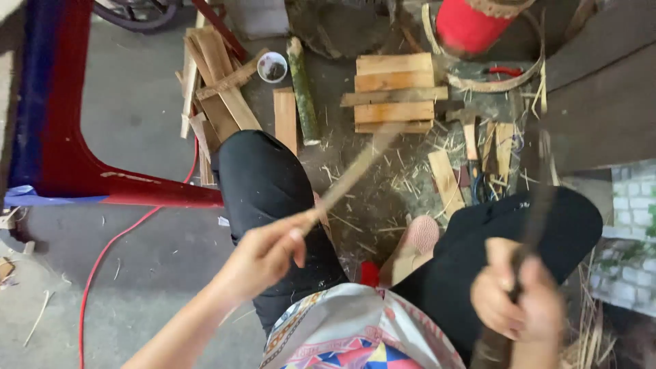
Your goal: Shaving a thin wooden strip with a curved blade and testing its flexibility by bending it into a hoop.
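A thin bamboo strip (355,171) is being pinched at its near end by the left hand (263,256), grip pressed together on it w/ thumb and fingers; the strip is being held slanting up and away over the floor, toward the stack of cut wood blocks (395,92). A dark blade-like tool (536,219), motion-blurred, is being clasped in the right hand (516,297), grip closed round its handle above the right knee. Judged step: strip is being trimmed or split, approx. mid-work. Next move, as judged, calls for blade and strip to be brought together, strip kept steady, fingers kept clear of the edge. A green bamboo pole (303,89) is lying on the floor beyond the left knee.
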